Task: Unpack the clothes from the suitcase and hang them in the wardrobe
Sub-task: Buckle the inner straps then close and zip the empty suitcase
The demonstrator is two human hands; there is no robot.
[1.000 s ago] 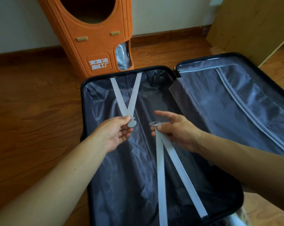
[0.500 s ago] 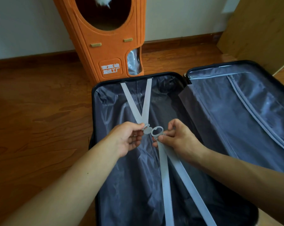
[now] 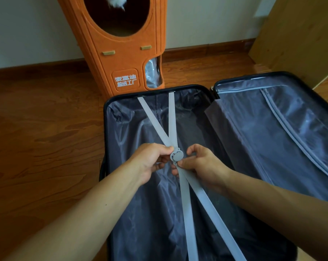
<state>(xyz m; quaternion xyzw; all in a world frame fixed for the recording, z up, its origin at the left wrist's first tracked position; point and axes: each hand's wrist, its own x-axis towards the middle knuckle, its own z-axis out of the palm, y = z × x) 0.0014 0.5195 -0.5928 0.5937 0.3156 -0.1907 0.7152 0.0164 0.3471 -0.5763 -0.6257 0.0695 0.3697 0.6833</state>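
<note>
Suitcase (image 3: 300,117) open at frame centre, left hand (image 3: 150,161) and right hand (image 3: 200,162) both pinching grey strap buckle (image 3: 176,155), orange cabinet (image 3: 121,53) upper middle.

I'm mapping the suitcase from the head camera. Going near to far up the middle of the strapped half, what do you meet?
Lower straps → round buckle, pinched between left hand and right hand → upper straps → suitcase rim → orange cabinet.
</note>
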